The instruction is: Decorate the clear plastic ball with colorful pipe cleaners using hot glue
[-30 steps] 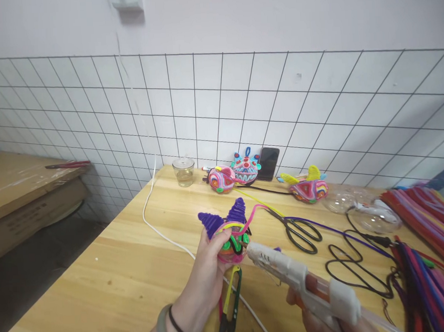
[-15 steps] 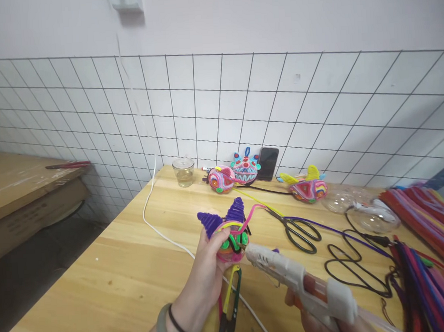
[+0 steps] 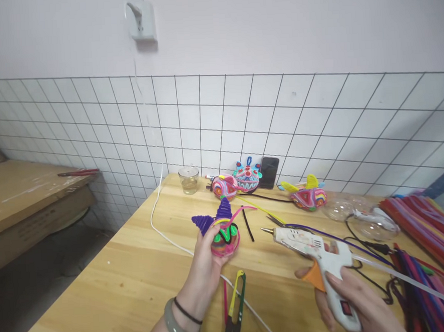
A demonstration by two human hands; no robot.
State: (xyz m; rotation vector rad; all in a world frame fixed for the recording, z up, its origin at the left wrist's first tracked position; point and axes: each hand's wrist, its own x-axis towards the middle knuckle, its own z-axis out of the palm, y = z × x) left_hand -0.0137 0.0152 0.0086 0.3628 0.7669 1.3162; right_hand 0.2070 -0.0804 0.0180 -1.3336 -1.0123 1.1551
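My left hand (image 3: 205, 259) is closed around a small pipe-cleaner figure (image 3: 223, 232) with purple horns, a pink round body and green details, held above the wooden table (image 3: 131, 276). A pink strand loops off its top. My right hand (image 3: 356, 305) grips a white hot glue gun (image 3: 317, 253) by its handle, a finger by the orange trigger. The gun's nozzle points left and sits well apart from the figure. A glue stick trails from its back to the right.
Yellow-handled snips (image 3: 235, 308) lie below the figure. Black scissors (image 3: 278, 221), three finished pipe-cleaner figures (image 3: 308, 195), a glass jar (image 3: 188, 179), a phone (image 3: 269, 171), black cables (image 3: 366, 247) and bundles of pipe cleaners (image 3: 428, 223) fill the back and right. A white cord (image 3: 161, 230) crosses the table.
The glue gun has pulled back to the right, its nozzle off the figure. My left hand has turned the figure slightly. The camera has tilted up a little.
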